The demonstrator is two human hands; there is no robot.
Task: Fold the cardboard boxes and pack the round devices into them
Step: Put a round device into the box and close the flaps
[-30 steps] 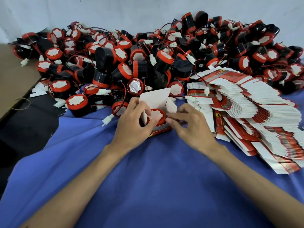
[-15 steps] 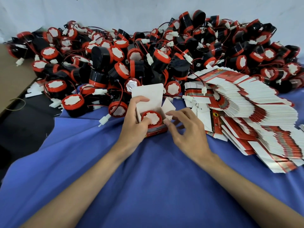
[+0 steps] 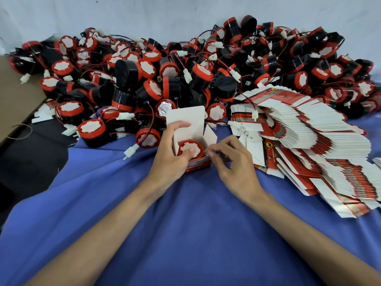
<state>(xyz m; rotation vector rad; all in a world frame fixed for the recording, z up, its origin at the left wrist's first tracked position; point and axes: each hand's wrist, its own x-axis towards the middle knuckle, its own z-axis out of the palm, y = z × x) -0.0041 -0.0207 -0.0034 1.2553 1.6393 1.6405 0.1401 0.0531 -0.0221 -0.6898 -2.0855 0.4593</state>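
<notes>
Piling round devices [image 3: 202,74], blue cloth [image 3: 185,223], white wall [image 3: 144,15]

A pale, whitish wall [image 3: 144,15] runs across the far side, faintly mottled and evenly lit. A blue cloth [image 3: 185,223] spreads over the work surface through the near and middle ground, creased in soft folds toward its left edge. At the far left a flat brown board [image 3: 18,100] slants in, with a thin loop of cord [image 3: 22,132] at its near rim. Left of the cloth lies a dark, shadowed area [image 3: 31,162]. The light is soft, with no hard shadows.
</notes>
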